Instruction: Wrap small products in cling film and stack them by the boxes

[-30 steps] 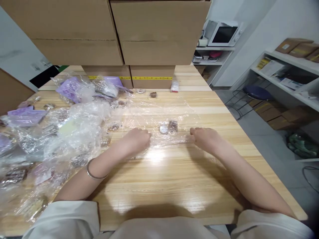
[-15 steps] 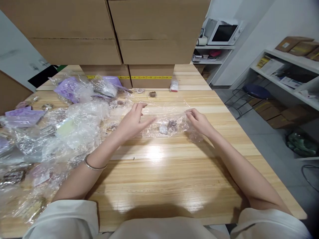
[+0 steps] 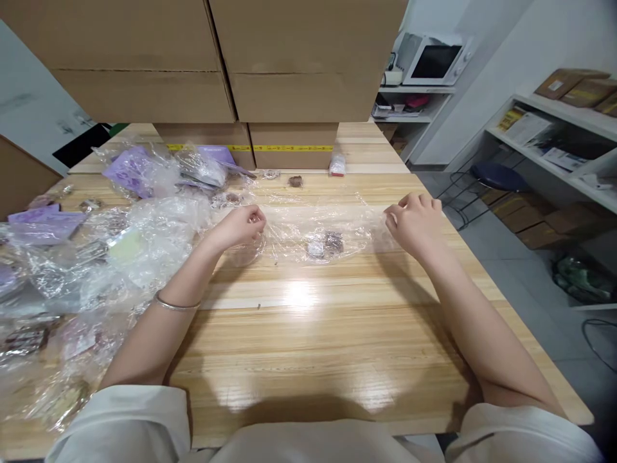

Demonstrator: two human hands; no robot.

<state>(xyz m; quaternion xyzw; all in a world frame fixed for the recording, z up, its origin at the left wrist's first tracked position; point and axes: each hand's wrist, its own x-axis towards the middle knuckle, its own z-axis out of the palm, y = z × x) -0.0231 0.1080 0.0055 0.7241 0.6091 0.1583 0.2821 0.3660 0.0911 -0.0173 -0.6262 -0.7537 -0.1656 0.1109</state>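
Note:
A sheet of clear plastic film (image 3: 289,222) lies spread across the wooden table in front of me. On or under it, a small dark brown piece (image 3: 333,242) and a small whitish piece (image 3: 315,249) sit side by side; what they are I cannot make out. At the film's left end is my left hand (image 3: 241,226), its fingers curled closed on the plastic. My right hand (image 3: 415,222) is at the opposite end, thumb and fingertips bent together at the film's edge.
A heap of crumpled clear plastic wrapping (image 3: 159,225) covers the table's left side, with purple packets (image 3: 130,170) among it. Large cardboard boxes (image 3: 308,58) stand at the back. A small brown piece (image 3: 295,181) and a white-and-red packet (image 3: 337,165) lie before them.
My hands have moved apart, left hand leftward and right hand rightward. The film is spread wider between them, and the two small pieces have stayed about where they were.

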